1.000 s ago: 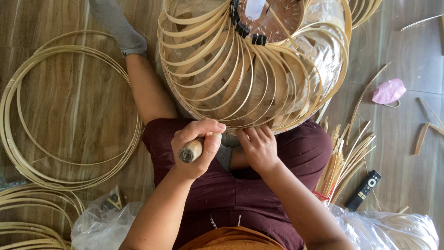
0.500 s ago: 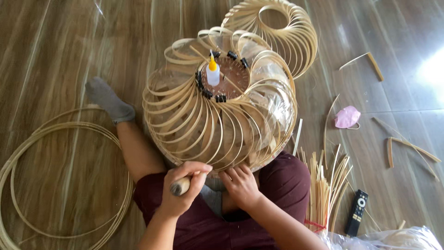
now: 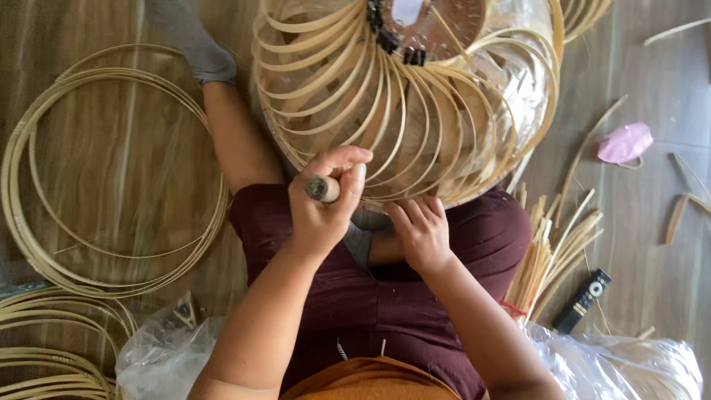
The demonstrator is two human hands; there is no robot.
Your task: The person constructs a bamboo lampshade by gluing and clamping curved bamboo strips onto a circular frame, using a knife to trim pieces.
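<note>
1. Gripping a wooden-handled tool in a closed fist, left hand, with the handle's round butt end facing up and the working tip hidden against the lower rim of the bamboo lampshade frame.
2. Pressing down just beside that fist, right hand, fingers curled and bunched at the frame's near edge, seemingly steadying a strip there; whether anything is pinched between fingertips cannot be told.
3. Resting on the lap, over the maroon trousers, the frame itself, its curved strips fanning out from a dark ring near the top.
4. Lying left of the frame on the wooden floor, large bamboo hoops, well apart from both hands.
5. Lying right of the frame: a bundle of bamboo sticks, a pink face mask and a black remote-shaped object.
6. Bunched below the frame, at either side of the knees, clear plastic bags.
7. Likely risks: tool tip slipping off the thin rim toward the nearby right-hand fingers, given how close together both hands sit; too much force splitting or popping loose a slender strip; frame rolling off the lap, being held at one edge only.
</note>
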